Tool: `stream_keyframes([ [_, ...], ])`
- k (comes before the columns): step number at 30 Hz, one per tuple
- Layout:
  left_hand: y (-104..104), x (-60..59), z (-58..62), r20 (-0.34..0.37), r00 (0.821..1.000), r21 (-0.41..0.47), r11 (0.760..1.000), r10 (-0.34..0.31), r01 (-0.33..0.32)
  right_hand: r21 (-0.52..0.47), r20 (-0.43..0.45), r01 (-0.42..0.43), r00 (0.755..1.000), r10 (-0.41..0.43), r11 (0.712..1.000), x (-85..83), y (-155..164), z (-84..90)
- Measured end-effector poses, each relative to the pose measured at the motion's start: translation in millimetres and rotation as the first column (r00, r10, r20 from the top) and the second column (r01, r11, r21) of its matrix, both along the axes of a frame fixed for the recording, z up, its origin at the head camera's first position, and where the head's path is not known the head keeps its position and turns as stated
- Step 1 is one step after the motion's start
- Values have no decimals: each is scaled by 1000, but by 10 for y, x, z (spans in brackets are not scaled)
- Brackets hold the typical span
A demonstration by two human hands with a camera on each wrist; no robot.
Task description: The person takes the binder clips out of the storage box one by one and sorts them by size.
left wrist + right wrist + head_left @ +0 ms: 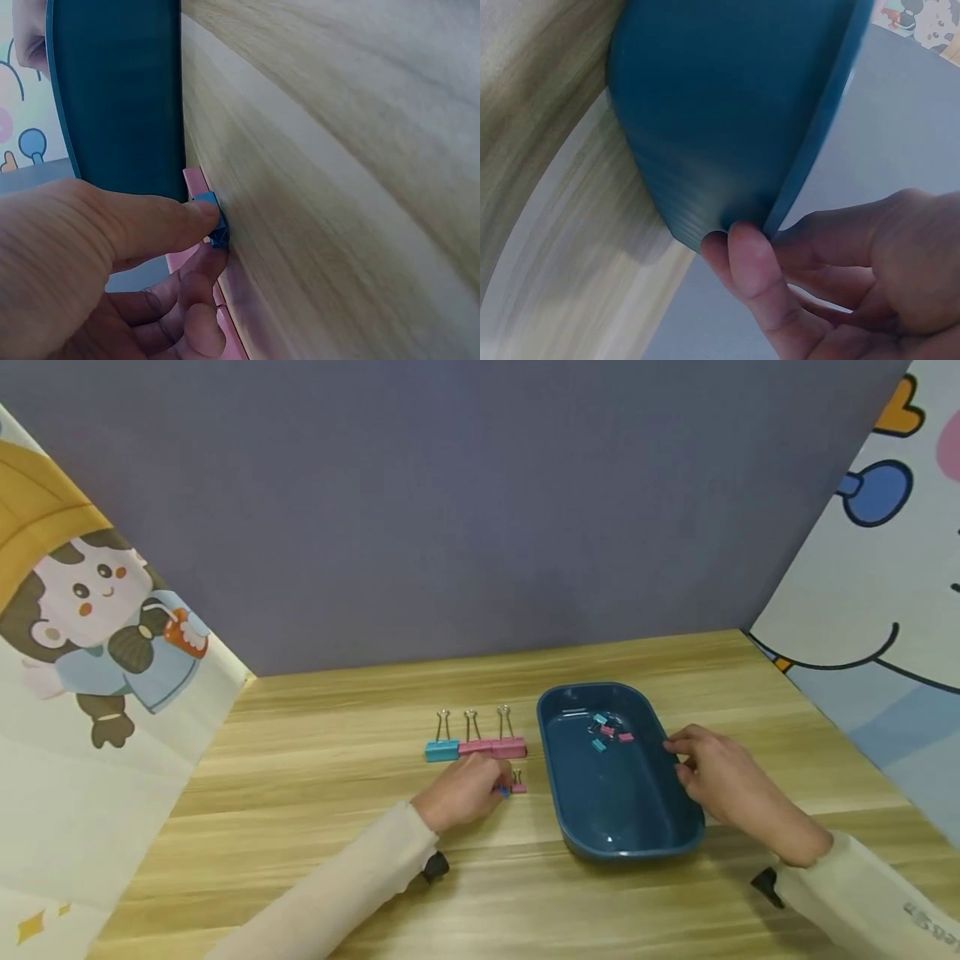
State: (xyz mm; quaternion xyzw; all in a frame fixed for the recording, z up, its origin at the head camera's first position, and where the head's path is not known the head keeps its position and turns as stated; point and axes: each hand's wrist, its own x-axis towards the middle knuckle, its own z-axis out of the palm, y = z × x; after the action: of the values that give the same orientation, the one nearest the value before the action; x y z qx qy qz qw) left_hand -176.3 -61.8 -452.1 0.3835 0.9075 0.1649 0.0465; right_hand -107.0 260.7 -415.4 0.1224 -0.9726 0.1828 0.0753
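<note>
Head view: left hand point(465, 792) pinches a small blue clip point(503, 791); right hand point(716, 781) holds the blue tray's point(637, 847) rim with bent fingers.

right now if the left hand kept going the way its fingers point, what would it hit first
Probably the small pink clip lying just past the fingertips of the left hand, which pinches a small blue clip. Beyond that stands the blue tray. Depth is hard to judge.
</note>
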Motion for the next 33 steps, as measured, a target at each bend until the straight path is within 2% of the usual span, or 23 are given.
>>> stream_keyframes([
  [3, 4, 24, 9, 13, 1000, 31, 999, 8, -8, 9, -1, -2, 1000, 2, 1000, -4, 11, 18],
  [8, -62, 89, 38, 75, 997, 88, 996, 28, -34, 10, 33, -6, 999, 6, 1000, 35, -6, -32],
  [11, -79, 83, 120, 77, 996, 89, 995, 44, -51, 9, 28, -5, 1000, 5, 1000, 37, -17, -56],
  [13, -56, 59, 207, 53, 998, 97, 994, 44, -49, 9, 14, -1, 1000, 1, 1000, 25, -15, -53],
  [19, 131, -75, 439, -18, 1000, 160, 987, 13, -10, -1, 6, 16, 1000, -16, 1000, -27, 2, -14],
  [23, 271, -126, 523, -13, 1000, 155, 988, 13, -10, -7, 26, 17, 1000, -17, 1000, -46, -11, -11],
  [28, 472, -189, 644, 14, 1000, 156, 987, 24, -26, -6, 1, 6, 1000, -6, 1000, -79, 1, 29],
  [33, 713, -281, 785, -1, 1000, 169, 986, 7, -7, 8, -7, 9, 1000, -9, 1000, -110, 46, 99],
])
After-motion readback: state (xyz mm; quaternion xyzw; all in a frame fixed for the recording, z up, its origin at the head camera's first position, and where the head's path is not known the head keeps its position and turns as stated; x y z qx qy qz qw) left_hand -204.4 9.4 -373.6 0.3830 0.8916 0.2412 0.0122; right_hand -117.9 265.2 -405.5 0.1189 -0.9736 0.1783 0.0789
